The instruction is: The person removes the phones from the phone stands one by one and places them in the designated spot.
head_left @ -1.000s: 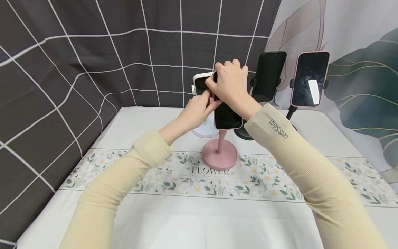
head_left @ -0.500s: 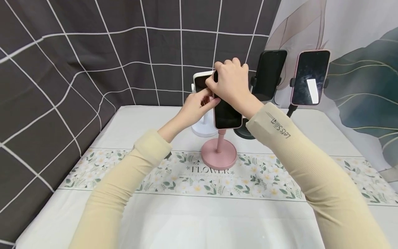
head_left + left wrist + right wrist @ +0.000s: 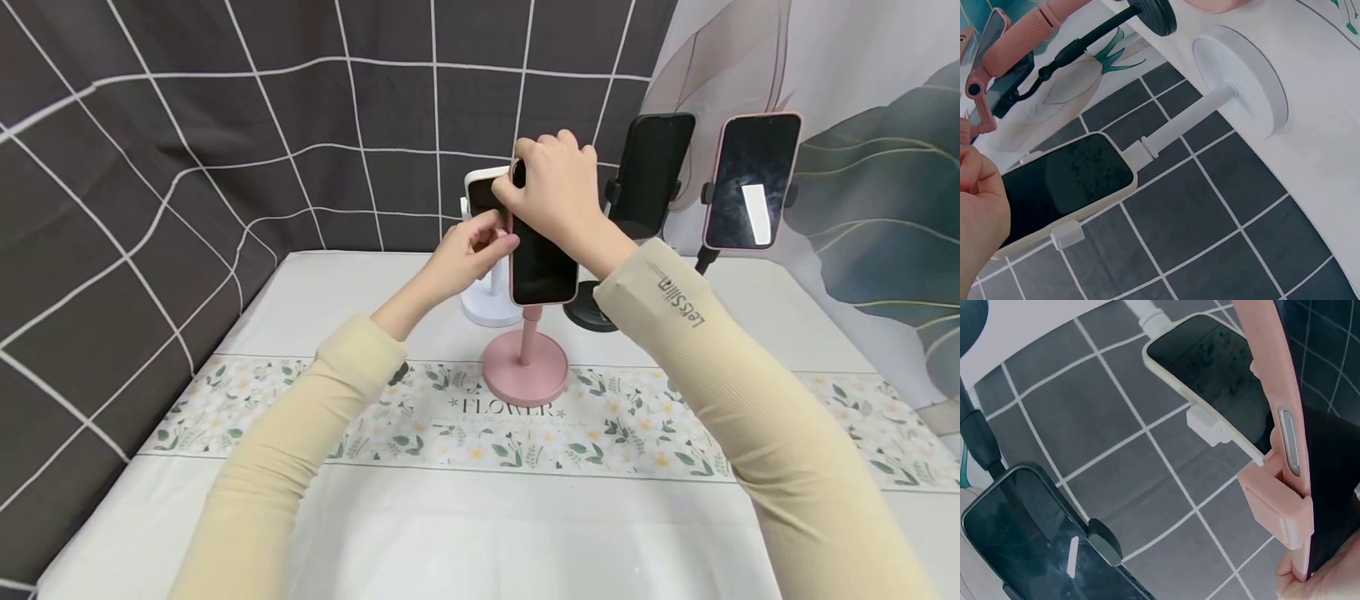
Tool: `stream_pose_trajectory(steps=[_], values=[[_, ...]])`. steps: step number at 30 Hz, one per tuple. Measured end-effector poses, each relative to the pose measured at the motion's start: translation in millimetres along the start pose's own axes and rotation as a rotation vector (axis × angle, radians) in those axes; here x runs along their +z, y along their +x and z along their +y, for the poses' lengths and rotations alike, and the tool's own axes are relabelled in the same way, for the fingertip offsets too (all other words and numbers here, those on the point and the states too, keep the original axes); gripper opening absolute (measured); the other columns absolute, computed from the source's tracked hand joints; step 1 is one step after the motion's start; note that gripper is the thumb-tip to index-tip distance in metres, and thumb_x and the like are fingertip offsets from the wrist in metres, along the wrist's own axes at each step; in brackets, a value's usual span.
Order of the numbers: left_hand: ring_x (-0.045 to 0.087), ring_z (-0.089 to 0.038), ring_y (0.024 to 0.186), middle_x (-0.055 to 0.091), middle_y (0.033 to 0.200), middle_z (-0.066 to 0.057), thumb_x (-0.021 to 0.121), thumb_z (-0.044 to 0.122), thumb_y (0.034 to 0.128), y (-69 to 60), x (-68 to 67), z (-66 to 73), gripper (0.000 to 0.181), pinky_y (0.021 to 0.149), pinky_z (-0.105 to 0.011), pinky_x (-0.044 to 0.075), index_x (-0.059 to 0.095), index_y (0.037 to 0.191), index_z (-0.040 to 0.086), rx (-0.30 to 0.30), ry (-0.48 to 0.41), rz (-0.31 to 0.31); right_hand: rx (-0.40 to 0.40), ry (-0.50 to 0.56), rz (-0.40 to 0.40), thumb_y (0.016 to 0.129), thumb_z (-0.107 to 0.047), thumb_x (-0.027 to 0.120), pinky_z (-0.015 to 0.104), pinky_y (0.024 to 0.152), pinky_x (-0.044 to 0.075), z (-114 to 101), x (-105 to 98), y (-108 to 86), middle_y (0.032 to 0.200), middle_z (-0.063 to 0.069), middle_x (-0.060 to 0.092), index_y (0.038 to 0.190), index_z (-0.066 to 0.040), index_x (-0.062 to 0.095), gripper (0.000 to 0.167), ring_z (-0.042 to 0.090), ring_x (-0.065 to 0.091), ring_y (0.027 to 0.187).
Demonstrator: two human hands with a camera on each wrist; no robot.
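Note:
A black-screened phone with a pink edge [image 3: 543, 271] stands upright on a pink stand [image 3: 525, 368]. My right hand [image 3: 551, 187] grips its top end, the thumb at the upper left corner. My left hand [image 3: 468, 250] has curled fingers at the phone's left edge, pinching a small pink clamp part mostly hidden by them. In the right wrist view a pink clamp [image 3: 1275, 503] lies against the phone's side, near my right hand [image 3: 1329, 575]. The left wrist view shows my left hand [image 3: 982, 212] beside the pink holder [image 3: 982, 103], its fingertips partly cut off.
Behind stands a white stand [image 3: 487, 307] holding a white-edged phone [image 3: 1072, 187]. To the right are a black phone [image 3: 651, 175] and a pink-edged phone [image 3: 753, 183] in black holders. A small dark object [image 3: 400, 373] lies beside the left cuff.
My left hand has shifted slightly left. The pink-edged phone in my right hand has moved a little left too, and a small pink part shows between my left fingers.

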State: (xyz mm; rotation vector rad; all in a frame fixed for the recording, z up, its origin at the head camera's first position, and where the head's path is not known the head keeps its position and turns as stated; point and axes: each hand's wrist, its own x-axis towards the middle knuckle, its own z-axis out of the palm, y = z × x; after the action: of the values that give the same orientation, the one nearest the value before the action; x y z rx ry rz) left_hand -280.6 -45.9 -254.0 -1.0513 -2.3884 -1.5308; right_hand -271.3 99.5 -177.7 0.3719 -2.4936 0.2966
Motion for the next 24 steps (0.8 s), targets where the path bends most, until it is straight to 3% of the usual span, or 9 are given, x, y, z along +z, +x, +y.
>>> stream_pose_trajectory(steps=[8, 11, 15, 24], values=[[0.035, -0.008, 0.047, 0.037, 0.055, 0.004, 0.05, 0.01, 0.0969, 1.9, 1.5, -2.8, 0.016, 0.045, -0.021, 0.028, 0.046, 0.083, 0.003, 0.038, -0.107, -0.01, 0.01, 0.09, 0.009, 0.083, -0.024, 0.044, 0.05, 0.076, 0.04, 4.4, -2.1, 1.9, 0.08, 0.016, 0.059, 0.078, -0.004, 0.057, 0.024, 0.034, 0.051, 0.092], [0.034, -0.006, 0.046, 0.037, 0.055, 0.006, 0.047, 0.028, 0.0967, 0.7, 1.8, -4.6, 0.03, 0.044, -0.021, 0.027, 0.046, 0.085, 0.001, 0.058, -0.131, -0.018, -0.007, 0.123, 0.023, 0.082, -0.024, 0.044, 0.049, 0.075, 0.04, 5.7, -1.5, 1.7, 0.078, 0.014, 0.058, 0.075, -0.005, 0.054, 0.023, 0.033, 0.05, 0.089], [0.034, -0.006, 0.047, 0.038, 0.057, 0.006, 0.041, 0.054, 0.0811, -0.9, 2.8, -5.3, 0.054, 0.044, -0.02, 0.027, 0.046, 0.086, 0.0, 0.085, -0.142, -0.035, -0.04, 0.155, 0.043, 0.082, -0.024, 0.043, 0.046, 0.071, 0.038, 7.7, -0.9, 0.7, 0.077, 0.013, 0.058, 0.074, -0.005, 0.053, 0.023, 0.031, 0.049, 0.085], [0.031, -0.005, 0.048, 0.037, 0.062, 0.004, 0.042, 0.059, 0.0769, -3.4, 2.6, -3.7, 0.057, 0.043, -0.019, 0.024, 0.042, 0.085, 0.003, 0.06, -0.215, -0.088, -0.099, 0.187, 0.065, 0.081, -0.022, 0.045, 0.044, 0.067, 0.037, 8.7, 0.6, -2.5, 0.078, 0.013, 0.059, 0.074, -0.004, 0.055, 0.022, 0.031, 0.049, 0.082]])
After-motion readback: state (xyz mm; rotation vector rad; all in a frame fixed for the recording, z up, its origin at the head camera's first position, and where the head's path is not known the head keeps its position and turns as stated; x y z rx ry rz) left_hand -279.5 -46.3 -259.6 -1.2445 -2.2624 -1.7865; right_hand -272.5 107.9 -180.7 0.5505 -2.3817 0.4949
